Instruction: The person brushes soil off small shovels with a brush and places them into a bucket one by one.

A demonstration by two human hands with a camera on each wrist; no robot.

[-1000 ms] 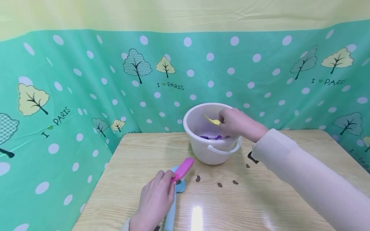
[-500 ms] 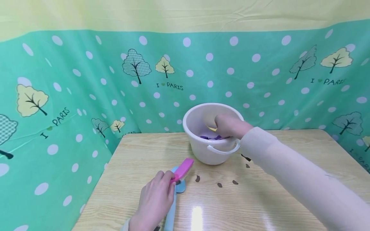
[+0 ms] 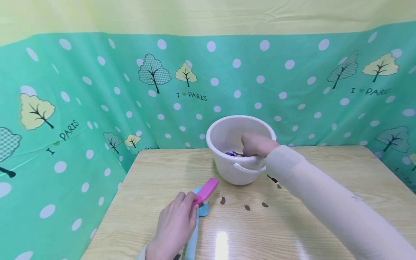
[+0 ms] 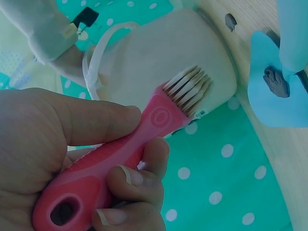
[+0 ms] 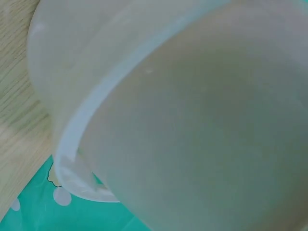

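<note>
In the left wrist view my left hand (image 4: 43,139) grips a pink brush (image 4: 120,149) by its handle; its pale bristles have brownish tips. The head view shows the same left hand (image 3: 177,222) above a light-blue long-handled tool (image 3: 192,240). That tool's flat blue head (image 4: 262,103) carries a dark brown piece (image 4: 276,82). My right hand (image 3: 256,143) reaches down inside a white bucket (image 3: 232,172), its fingertips hidden. Purple items (image 3: 231,153) lie at the bucket's bottom. In the right wrist view, the bucket wall (image 5: 82,57) is visible but no fingers.
Several small brown pieces (image 3: 247,208) are scattered on the wooden table (image 3: 156,173) in front of the bucket. Its white handle (image 3: 249,169) hangs down the front. A green dotted curtain (image 3: 107,90) encloses the back and left side.
My right hand has sunk deeper into the bucket, and the yellow item it held a second ago is out of sight. The left hand and the brush have stayed in place.
</note>
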